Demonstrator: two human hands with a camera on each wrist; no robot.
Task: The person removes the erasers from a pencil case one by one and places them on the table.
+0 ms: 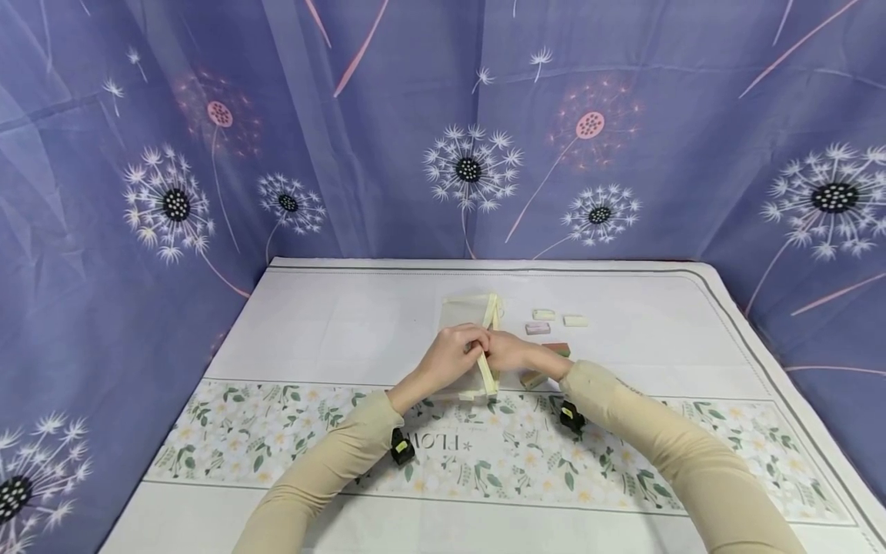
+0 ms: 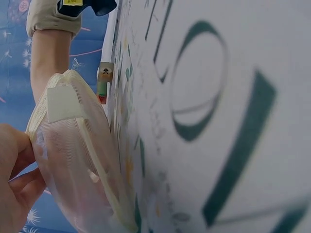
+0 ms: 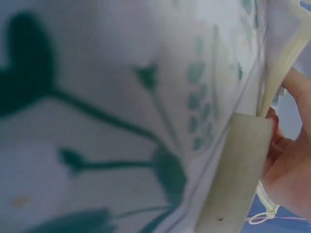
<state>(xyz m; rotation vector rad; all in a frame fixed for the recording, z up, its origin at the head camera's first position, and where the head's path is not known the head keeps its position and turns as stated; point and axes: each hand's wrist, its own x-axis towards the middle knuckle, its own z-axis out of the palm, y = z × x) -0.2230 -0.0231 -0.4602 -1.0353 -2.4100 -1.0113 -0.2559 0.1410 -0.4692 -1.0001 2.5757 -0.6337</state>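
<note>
A see-through mesh pouch (image 1: 465,309) with cream edging bands stands on the table, its mouth turned to the right. At the band my left hand (image 1: 453,355) grips the pouch's edge between thumb and fingers; the left wrist view shows this hand (image 2: 17,179) beside the pale tab. My right hand (image 1: 511,351) reaches into the mouth, and its fingertips are hidden in the head view. In the right wrist view the right hand's (image 3: 291,165) fingers bend inward past the band. I cannot tell whether they hold anything. A pinkish shape shows through the mesh (image 2: 73,165).
Under the right forearm lie a red-and-green block (image 1: 556,350) and an olive-tan block (image 1: 531,379). Farther back are a purplish block (image 1: 537,328) and two pale blocks, one cream (image 1: 543,315), one yellowish (image 1: 574,321). A floral-printed cloth (image 1: 277,438) covers the table; a blue curtain (image 1: 388,154) hangs behind.
</note>
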